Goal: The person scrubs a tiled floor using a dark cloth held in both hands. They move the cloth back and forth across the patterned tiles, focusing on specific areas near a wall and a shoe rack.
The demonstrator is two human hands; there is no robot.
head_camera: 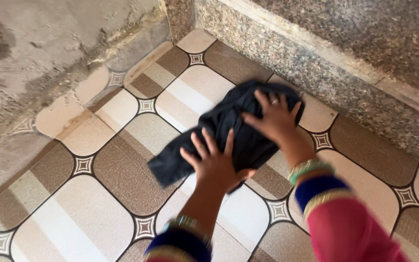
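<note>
Pressing down on a black cloth [229, 133] with both hands, a person works on the tiled floor [98, 213]. Left hand [215, 162] lies flat, fingers spread, on the near part of the cloth; right hand [273, 119], fingers spread too, ring visible, rests on the far part. Cloth is bunched, loosely folded, not flat or neat, so the work looks mid-way. It lies near the granite step [345, 73] on the right, well apart from the stained wall [35, 53] at far left.
</note>
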